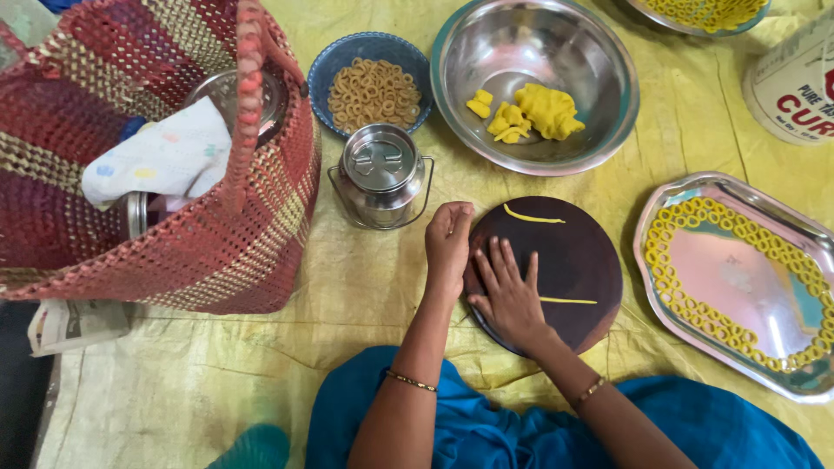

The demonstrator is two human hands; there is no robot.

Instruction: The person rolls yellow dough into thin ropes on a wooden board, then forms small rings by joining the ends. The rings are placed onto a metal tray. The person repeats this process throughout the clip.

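While left hand [448, 236] curls loose, flat right hand [508, 293] presses thin dough strand [568, 300] on round wood board [573, 260].

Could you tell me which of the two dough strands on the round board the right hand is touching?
The lower strand: it runs out from under the right hand. The curved upper strand lies apart, untouched.

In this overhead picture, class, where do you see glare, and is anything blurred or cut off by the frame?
In the head view, soft glare sits on the steel bowl and the metal tray; the round dark board is matte and sharp, as are both hands. The white tub at the right edge and the woven basket at the left are cropped.
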